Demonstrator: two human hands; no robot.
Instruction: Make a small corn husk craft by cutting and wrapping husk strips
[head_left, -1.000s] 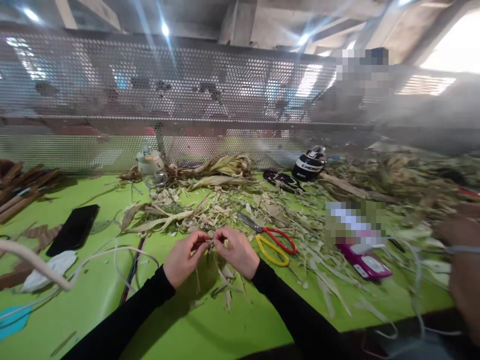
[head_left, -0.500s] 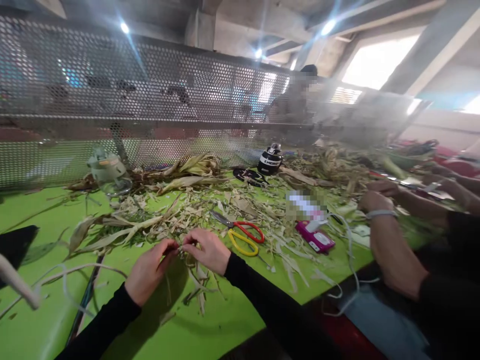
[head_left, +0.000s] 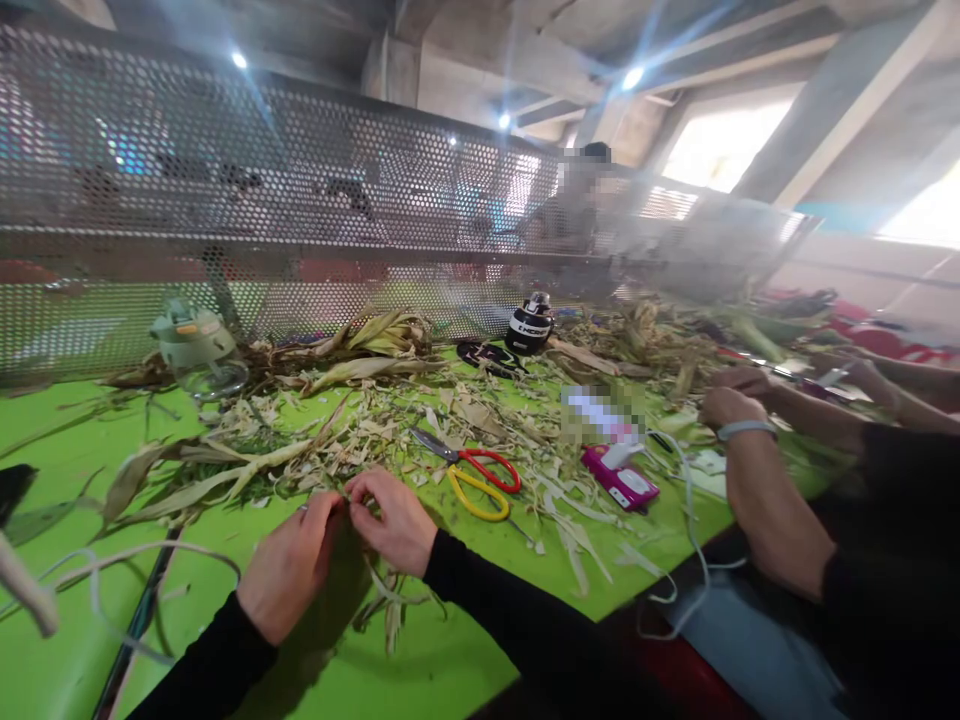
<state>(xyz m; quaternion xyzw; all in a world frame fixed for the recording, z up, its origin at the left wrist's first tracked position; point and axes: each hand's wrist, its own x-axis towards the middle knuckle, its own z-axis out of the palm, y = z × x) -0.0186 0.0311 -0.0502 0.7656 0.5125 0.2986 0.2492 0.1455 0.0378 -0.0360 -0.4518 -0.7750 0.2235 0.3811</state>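
My left hand (head_left: 294, 562) and my right hand (head_left: 391, 520) meet above the green table (head_left: 420, 640), thumbs and fingers pinched close together. Whatever lies between the fingertips is too small and too covered to make out. Dry, pale husk scraps (head_left: 382, 425) are strewn just beyond the hands, and a few strips (head_left: 394, 600) lie below my right hand. To the right of that hand rest scissors (head_left: 480, 480) with one red and one yellow handle loop, blades apart. Longer dried husk leaves (head_left: 225, 470) stretch out on the left.
A clear bottle with a green lid (head_left: 199, 350) and a black jar (head_left: 529, 325) stand by the perforated metal screen (head_left: 300, 190). A magenta device (head_left: 621, 478) with a white cable (head_left: 694, 530) lies to the right. Beside it a co-worker's hand (head_left: 731, 400) is busy.
The whole view has shifted slightly, so most things sit further left. My two hands stay pinched together, drawn a little closer to each other.
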